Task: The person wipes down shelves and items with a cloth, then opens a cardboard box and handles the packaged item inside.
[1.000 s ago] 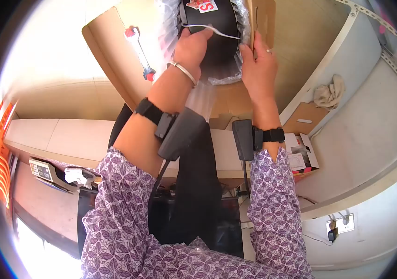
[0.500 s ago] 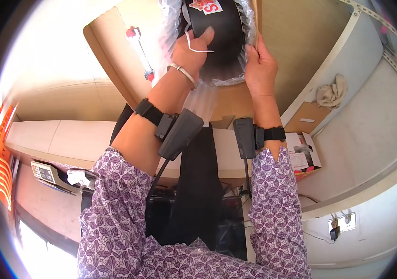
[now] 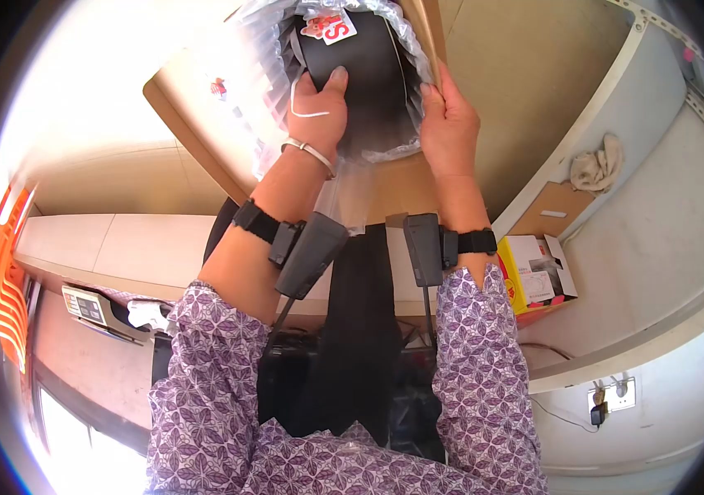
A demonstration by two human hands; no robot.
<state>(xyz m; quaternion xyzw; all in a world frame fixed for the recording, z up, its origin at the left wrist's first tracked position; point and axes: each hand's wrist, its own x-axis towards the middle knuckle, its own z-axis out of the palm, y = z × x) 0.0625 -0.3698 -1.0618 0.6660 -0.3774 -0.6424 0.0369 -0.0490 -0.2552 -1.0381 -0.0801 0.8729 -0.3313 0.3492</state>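
A smooth black item with a curved surface (image 3: 364,87) sits in a liner of clear inflated air-cushion plastic (image 3: 274,62); its exact kind does not show. It bears a red-and-white sticker (image 3: 331,27). My left hand (image 3: 316,115) is closed on its near left side, thumb on top and the other fingers mostly hidden. A thin white cord (image 3: 294,101) loops over that hand. Around the plastic stands an open cardboard box (image 3: 422,177). My right hand (image 3: 449,124) grips the box's right edge, thumb toward me.
A yellow-and-white carton (image 3: 529,268) stands on the right bench, near a crumpled cloth (image 3: 597,165) and a cardboard piece (image 3: 552,208). Orange plastic racks (image 3: 7,280) are at far left, with a scale-like device (image 3: 92,307) below. A plugged wall socket (image 3: 614,396) is lower right.
Both hands, the black item and its plastic have shifted left and slightly toward me. More of the item shows, and the plastic now covers most of the red-and-white object on the left.
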